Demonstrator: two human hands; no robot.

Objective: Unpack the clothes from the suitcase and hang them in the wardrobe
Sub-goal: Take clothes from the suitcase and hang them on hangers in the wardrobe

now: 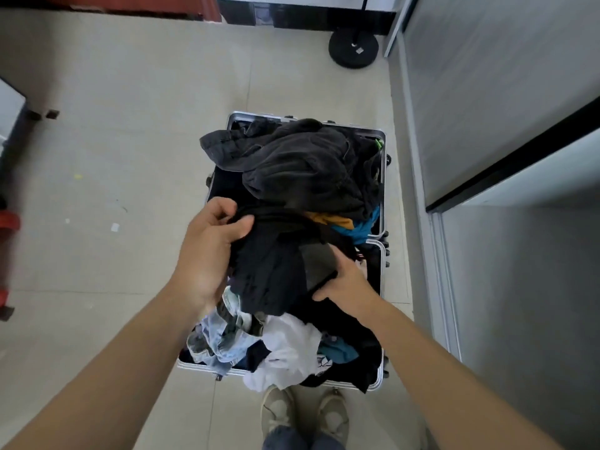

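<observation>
The suitcase (pixel 383 139) lies open on the tiled floor (pixel 130 157), both halves heaped with loose clothes. Over its middle the person holds up a black garment (pixel 269 271) with both hands. The left grip (pixel 211 241) is closed round the garment's upper edge above the suitcase's left side, thumb pressed on the cloth and fingers curled behind it. The right grip (pixel 347 284) clasps the garment's other side nearer the suitcase's right rim, thumb on top and fingers tucked under a dark fold. In the far half sits a crumpled dark grey garment (pixel 302 164), with mustard cloth (pixel 331 219) and teal cloth (pixel 360 233) showing just beneath it. The near half holds pale denim (pixel 220 339) and a white garment (pixel 289 349) spilling over the near rim. Two pale shoes (pixel 276 410) stand just before that rim. A grey panel (pixel 487 92) runs along the suitcase's right side.
</observation>
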